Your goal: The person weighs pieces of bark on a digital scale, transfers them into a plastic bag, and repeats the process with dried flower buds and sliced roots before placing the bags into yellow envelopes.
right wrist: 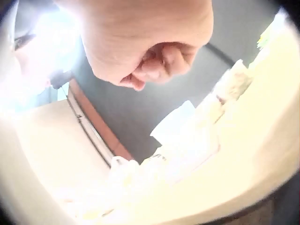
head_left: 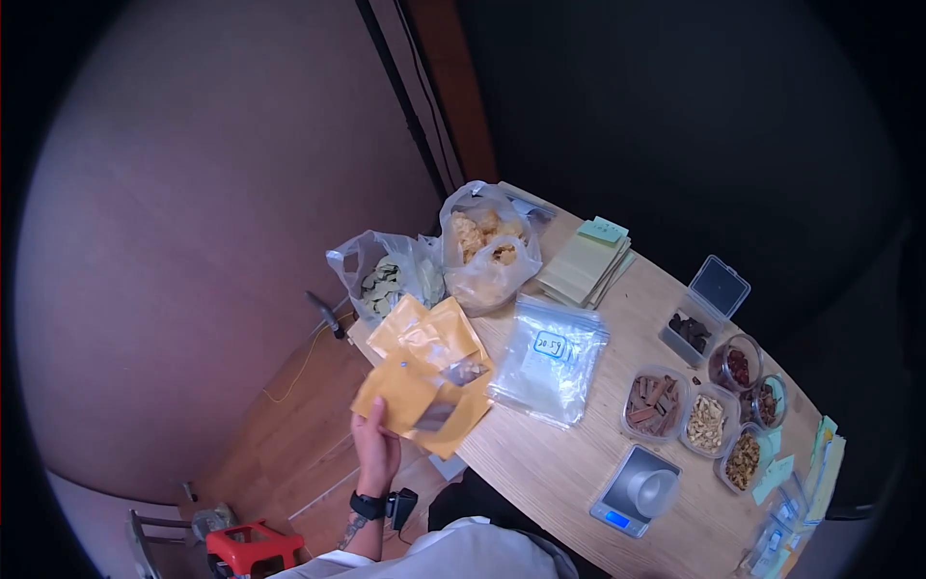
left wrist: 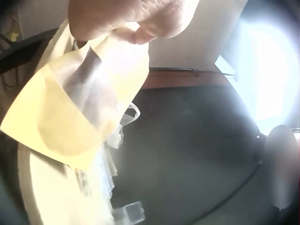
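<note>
In the head view my left hand grips a yellow paper pouch by its near-left edge, thumb on top. The pouch is tilted, and its clear window looks dark. Seen from the left wrist, the fingers curl at the pouch's upper end, and the pouch hangs below them. More yellow pouches lie on the table just beyond it. My right hand shows only in the right wrist view, its fingers loosely curled with nothing seen in them.
Clear zip bags lie mid-table. Behind stand two plastic bags, one with pale yellow clumps, one with pale slices. A stack of paper bags, tubs of dried goods and a scale are to the right.
</note>
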Demonstrator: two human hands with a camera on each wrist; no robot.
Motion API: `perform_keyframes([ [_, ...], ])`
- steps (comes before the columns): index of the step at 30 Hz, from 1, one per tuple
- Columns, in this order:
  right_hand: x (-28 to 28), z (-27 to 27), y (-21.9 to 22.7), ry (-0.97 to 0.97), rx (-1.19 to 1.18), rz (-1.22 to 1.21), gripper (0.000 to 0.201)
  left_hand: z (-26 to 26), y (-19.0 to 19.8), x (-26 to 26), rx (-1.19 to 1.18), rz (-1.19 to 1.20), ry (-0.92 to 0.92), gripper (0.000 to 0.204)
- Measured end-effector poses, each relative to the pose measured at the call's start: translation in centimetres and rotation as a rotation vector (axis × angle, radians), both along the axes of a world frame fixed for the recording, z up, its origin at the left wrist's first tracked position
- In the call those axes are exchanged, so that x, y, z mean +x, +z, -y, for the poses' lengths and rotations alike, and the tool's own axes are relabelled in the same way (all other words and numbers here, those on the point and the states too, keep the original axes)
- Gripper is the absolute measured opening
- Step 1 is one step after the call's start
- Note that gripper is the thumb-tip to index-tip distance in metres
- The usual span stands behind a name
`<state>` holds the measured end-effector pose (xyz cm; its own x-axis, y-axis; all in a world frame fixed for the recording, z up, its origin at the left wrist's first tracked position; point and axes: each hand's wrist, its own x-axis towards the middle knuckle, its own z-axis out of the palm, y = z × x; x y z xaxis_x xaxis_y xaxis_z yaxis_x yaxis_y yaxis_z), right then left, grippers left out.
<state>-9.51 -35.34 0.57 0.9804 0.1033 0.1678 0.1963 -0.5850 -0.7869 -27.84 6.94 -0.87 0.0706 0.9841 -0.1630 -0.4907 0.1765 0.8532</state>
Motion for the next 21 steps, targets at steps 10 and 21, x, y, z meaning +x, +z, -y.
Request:
perform_keyframes([
  [10, 1.4, -21.4, 4.3, 0.91, 0.328, -0.592, 0.058, 4.0, 4.0, 5.7, -0.142, 0.112, -0.557, 0.036],
  [21, -1.7, -13.7, 2.5, 0.342, 0.62, -0.866, 0.048, -3.5, -2.9, 5.0, 0.302, -0.846, -0.146, 0.065],
])
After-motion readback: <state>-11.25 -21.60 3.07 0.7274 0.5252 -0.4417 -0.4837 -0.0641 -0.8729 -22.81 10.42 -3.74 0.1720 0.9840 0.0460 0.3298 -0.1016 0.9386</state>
